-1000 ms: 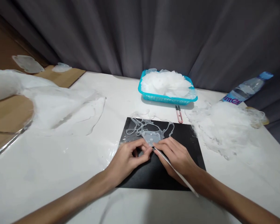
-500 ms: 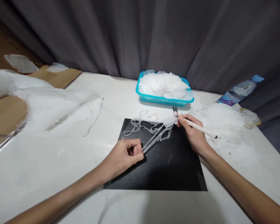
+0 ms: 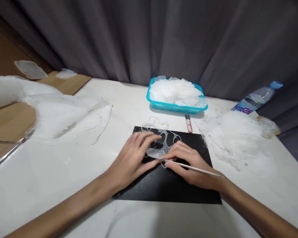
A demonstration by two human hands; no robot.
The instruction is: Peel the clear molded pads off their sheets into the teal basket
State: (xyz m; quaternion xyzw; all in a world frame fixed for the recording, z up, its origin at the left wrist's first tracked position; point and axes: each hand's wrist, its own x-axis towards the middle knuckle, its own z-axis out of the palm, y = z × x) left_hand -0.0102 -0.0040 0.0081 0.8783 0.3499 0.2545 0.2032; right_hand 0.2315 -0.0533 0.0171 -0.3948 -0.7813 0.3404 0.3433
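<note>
A translucent plastic piece with thin looping strands (image 3: 161, 145) lies on a black mat (image 3: 171, 185) in the middle of the white table. My left hand (image 3: 134, 157) rests on it with fingers stretched out, pressing its left side down. My right hand (image 3: 191, 163) is closed round a thin white stick (image 3: 196, 169); the stick's tip touches the plastic piece between my two hands.
A turquoise basket (image 3: 176, 106) heaped with clear plastic pieces stands at the back. Small pink snips (image 3: 188, 123) lie in front of it. A pile of plastic trimmings (image 3: 233, 137) and a lying water bottle (image 3: 257, 98) are on the right. Clear plastic sheeting (image 3: 59, 112) covers the left.
My right hand came back from near the snips to the mat's middle with the stick. My left hand opened from a pinch on the stretched strands and now lies flat on the piece.
</note>
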